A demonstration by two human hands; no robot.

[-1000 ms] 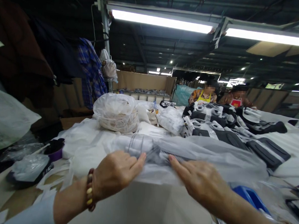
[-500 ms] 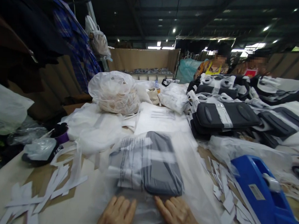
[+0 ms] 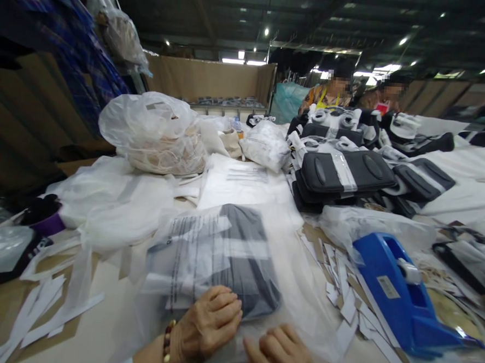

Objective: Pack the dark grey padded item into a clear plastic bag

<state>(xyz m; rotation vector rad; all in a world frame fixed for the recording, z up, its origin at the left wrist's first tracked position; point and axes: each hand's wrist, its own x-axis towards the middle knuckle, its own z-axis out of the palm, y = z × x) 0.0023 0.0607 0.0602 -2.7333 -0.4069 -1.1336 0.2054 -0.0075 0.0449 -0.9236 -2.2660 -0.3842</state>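
A clear plastic bag with printed lines of text (image 3: 174,259) lies on the table in front of me. Inside it is a dark grey case (image 3: 249,247) with a pale band across it and white wrapped pieces beside it. My left hand (image 3: 211,325), a beaded bracelet at its wrist, lies over the bag's near side at the case's lower edge. Its fingers are curled together on the plastic. To its right, my right hand (image 3: 283,354) rests on the near end of the bag, slightly blurred, fingers bent and the index finger apart; the frame's bottom cuts it off.
A blue tape dispenser (image 3: 399,300) stands at right beside white paper strips (image 3: 346,297). Black cases (image 3: 345,174) are piled behind it. White sheets (image 3: 246,184) and a stuffed plastic bag (image 3: 158,138) lie farther back. Two people (image 3: 324,96) are across the table.
My left hand has moved forward and right, from the bag's near edge onto the case, and its fingers have curled. My right hand is slightly lower. The view has swung right.
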